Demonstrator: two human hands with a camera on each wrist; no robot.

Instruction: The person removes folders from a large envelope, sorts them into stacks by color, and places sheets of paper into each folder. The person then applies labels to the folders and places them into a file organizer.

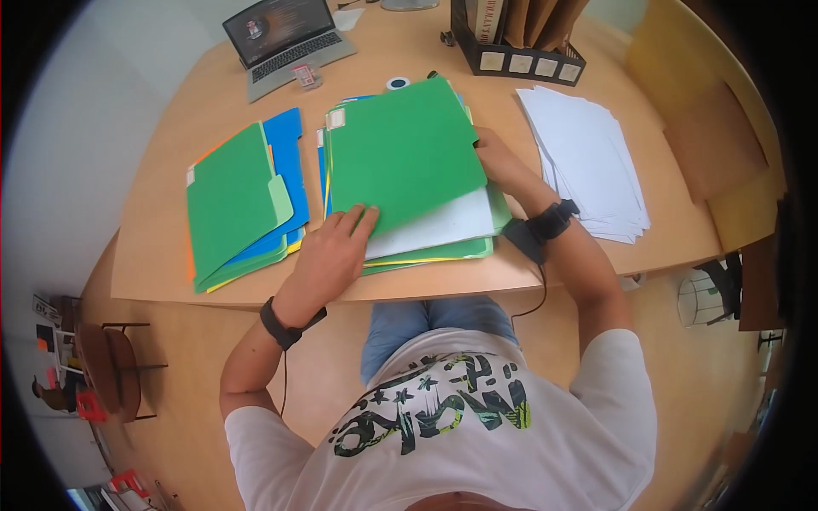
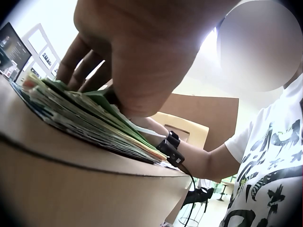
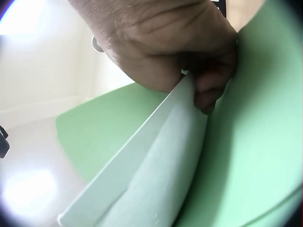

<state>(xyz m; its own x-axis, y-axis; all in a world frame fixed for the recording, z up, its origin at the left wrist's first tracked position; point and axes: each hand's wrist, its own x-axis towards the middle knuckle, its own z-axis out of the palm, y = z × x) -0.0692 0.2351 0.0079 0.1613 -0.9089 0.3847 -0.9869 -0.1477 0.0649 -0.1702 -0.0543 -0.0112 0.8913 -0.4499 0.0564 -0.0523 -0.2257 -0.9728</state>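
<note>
Lifting the cover of the green folder (image 1: 404, 157), two hands work at the top of a folder stack (image 1: 464, 249) near the table's front edge. The left hand (image 1: 332, 255) lays bent fingers over the cover's near left corner; its thumb is hidden, though it seems to pinch the cover from beneath. The right hand (image 1: 504, 160) reaches in at the far right side, its fingers curled against the white sheets (image 1: 447, 223) with their edge caught in its grip — how many sheets it has, I cannot tell. The sheets lie under the tilted cover, showing along its near side.

The likeliest trouble is a crease: if the right hand pulls while the cover sags onto the paper, a corner could catch and fold. A loose hold could split the sheets, some sliding out and others staying behind. Pressing too hard with the left hand might skew the stack, since its folders look unevenly squared. The cable (image 1: 540, 285) hanging from the right wrist may snag on the table (image 1: 409, 289) edge. The paper pile (image 1: 588, 162) to the right — loosely fanned — could scatter if an elbow brushes it.
</note>
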